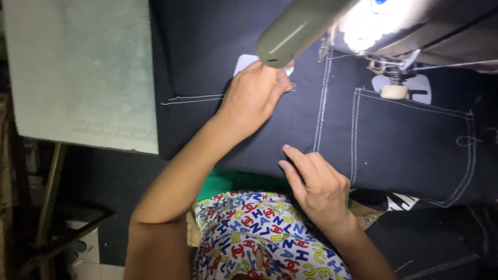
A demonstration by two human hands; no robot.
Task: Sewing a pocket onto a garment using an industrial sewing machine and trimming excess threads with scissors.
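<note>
At frame centre, left hand [252, 98] pinches thread tails on dark fabric [394, 140]; right hand [316, 186] presses flat at its lower edge. Judgement: uneven tension could skew fabric under the presser foot [394, 92], upper right.

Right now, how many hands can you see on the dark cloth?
2. The left hand pinches the dark cloth near the top, by the white threads. The right hand lies flat on the cloth's near edge. No other hands show.
</note>
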